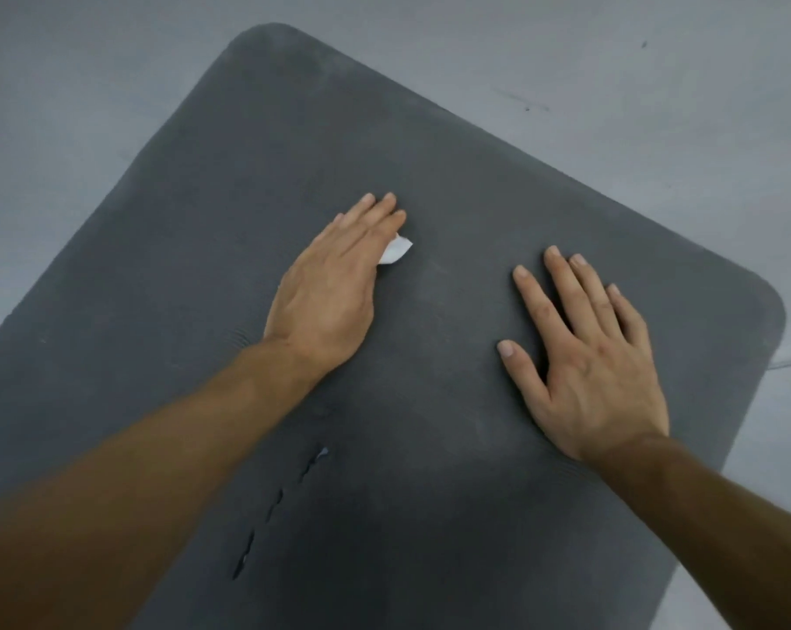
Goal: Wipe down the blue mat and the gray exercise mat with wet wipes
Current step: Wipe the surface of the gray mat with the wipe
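- fingers [371, 216] of the left hand [325, 288] lie straight and close together, pressed flat on a white wet wipe [397, 250]. none of them curls round it. only a corner of the wipe shows, poking out on the side toward the right hand [584, 356].
- and that right hand?
- palm down on the gray exercise mat [430, 152], fingers spread and relaxed, holding nothing. to me it looks like a brace, either for the body or to pin the mat to the floor [657, 84].
- so which step is this?
- wiping the gray mat, i judge. the wipe sits near the middle of the mat's width, well apart from both rounded corners. the blue mat is not in view, so i cannot tell whether it is done.
- what does the next move call for?
- a flat, firm push of the wipe across the mat, with the weight spread through palm and fingers so the thin sheet does not bunch or slip out. the far corner and the right edge look like ground to cover. the right hand would have to lift or shift when a stroke comes its way.
- anything to mind?
- a row of small slits [312, 466] in the mat, just beside the left forearm. the wipe could snag there, so i would go lighter along them.
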